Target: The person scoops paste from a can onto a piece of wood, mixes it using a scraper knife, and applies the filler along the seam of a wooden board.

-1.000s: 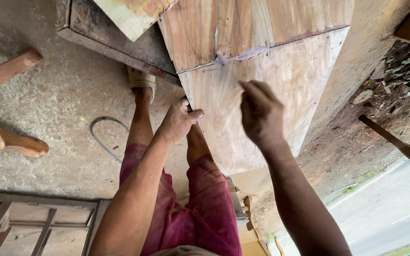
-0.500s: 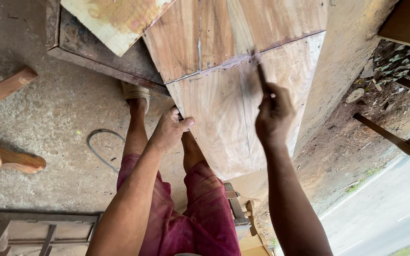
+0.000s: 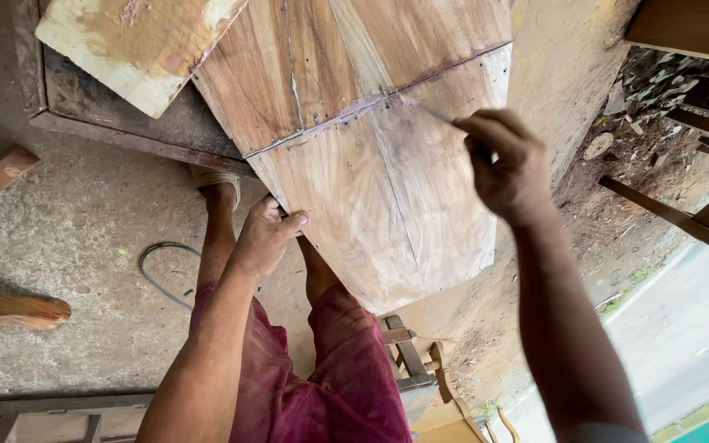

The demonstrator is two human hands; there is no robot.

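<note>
A wide brown wooden board with a dark line drawn across it lies over a bench edge and overhangs my legs. My left hand grips its near left edge, thumb on top. My right hand is shut on a thin pencil, whose tip touches the drawn line near the board's middle. Red shorts cover my legs, and my sandalled foot stands on the concrete floor under the board.
A pale plywood offcut rests on the dark bench top at upper left. A loop of wire lies on the floor. Curved wooden legs at left, wooden frames at lower left and right, a road at lower right.
My right hand has moved right and slightly up along the line with the pencil. My left hand has slid down the board's left edge. The view has shifted.
</note>
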